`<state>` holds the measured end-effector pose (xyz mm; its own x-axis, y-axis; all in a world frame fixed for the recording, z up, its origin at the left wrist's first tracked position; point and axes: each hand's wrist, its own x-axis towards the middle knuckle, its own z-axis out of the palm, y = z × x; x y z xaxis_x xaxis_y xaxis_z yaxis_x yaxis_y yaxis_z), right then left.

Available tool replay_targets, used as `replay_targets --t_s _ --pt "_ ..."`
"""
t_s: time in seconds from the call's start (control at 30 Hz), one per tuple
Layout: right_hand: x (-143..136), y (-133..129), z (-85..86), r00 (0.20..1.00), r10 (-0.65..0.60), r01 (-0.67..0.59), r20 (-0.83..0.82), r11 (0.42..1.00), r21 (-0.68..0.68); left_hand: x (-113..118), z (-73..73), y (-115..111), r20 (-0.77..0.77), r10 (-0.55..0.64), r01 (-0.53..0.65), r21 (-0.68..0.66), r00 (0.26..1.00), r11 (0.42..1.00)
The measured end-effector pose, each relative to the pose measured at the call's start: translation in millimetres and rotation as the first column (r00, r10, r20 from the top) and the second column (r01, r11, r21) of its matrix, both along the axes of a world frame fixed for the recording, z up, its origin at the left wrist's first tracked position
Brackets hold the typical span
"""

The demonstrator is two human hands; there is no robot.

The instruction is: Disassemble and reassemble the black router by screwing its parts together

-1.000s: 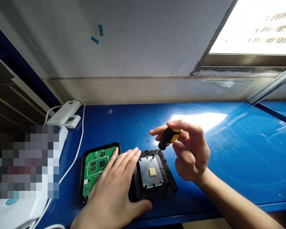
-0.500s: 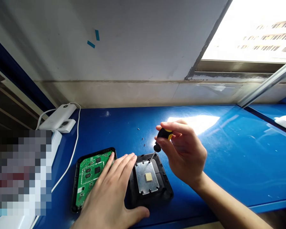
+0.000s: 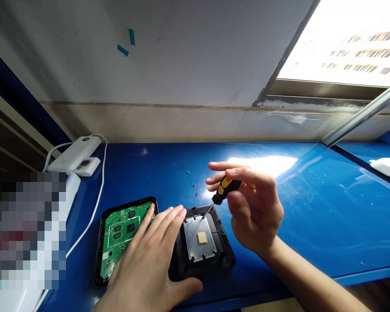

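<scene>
While the right hand [image 3: 256, 212] pinches a small screwdriver with a black and yellow handle [image 3: 225, 190] between thumb and fingers, its thin metal tip points down at the far edge of a shiny square metal plate [image 3: 199, 237]. That plate sits inside a black plastic shell half [image 3: 227, 255], and a little tan square pad [image 3: 202, 237] is stuck near the middle of the plate. The shell lies on the shiny blue bench [image 3: 312, 216], close to the front edge.

The left hand [image 3: 149, 264] lies flat with its fingers spread. It holds nothing. The palm presses on the left side of the black shell, and the fingertips reach over the edge of a green circuit board in a second black shell half [image 3: 117, 238], which lies just to the left. Tiny white marks are printed on the board, but they are too small to read.

A few tiny dark screws [image 3: 194, 186] lie on the bench just past the shell. Farther left, near the wall, sits a white power pack [image 3: 74, 154] with a white cable [image 3: 97, 203] looping from it. Two small blue tape bits [image 3: 126, 43] are stuck on the grey wall above. No brand name can be read anywhere.
</scene>
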<state>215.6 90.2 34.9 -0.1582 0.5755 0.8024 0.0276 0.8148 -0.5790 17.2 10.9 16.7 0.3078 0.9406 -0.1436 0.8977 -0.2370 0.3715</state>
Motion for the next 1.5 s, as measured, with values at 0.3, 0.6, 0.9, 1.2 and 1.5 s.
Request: replay_targets --t_s 0.3,0.6,0.9,1.2,1.5 --pt "-5 -5 4.6 0.988 -0.146 0.142 -0.041 0.985 -0.097 -5 -12.4 -2 0.067 -0.007 0.001 0.092 0.998 0.996" --pt "-4 -8 5.8 0.993 -0.12 0.118 -0.01 0.989 -0.093 -4 -12.9 1 -0.033 -0.053 0.055 0.075 0.998 0.996" --pt "-3 -10 0.5 0.996 -0.073 0.063 -0.053 0.984 -0.168 -8 -25.8 -4 0.014 -0.059 0.055 0.183 0.998 0.982" --pt "-3 -8 1.7 0.981 -0.192 0.191 -0.006 0.98 -0.055 -9 -15.3 -5 -0.041 -0.073 0.077 0.119 0.997 0.99" --pt "-4 -6 1.1 0.985 -0.163 0.161 -0.06 0.986 -0.037 -4 -7.6 -4 -0.044 -0.025 0.027 0.044 0.999 0.999"
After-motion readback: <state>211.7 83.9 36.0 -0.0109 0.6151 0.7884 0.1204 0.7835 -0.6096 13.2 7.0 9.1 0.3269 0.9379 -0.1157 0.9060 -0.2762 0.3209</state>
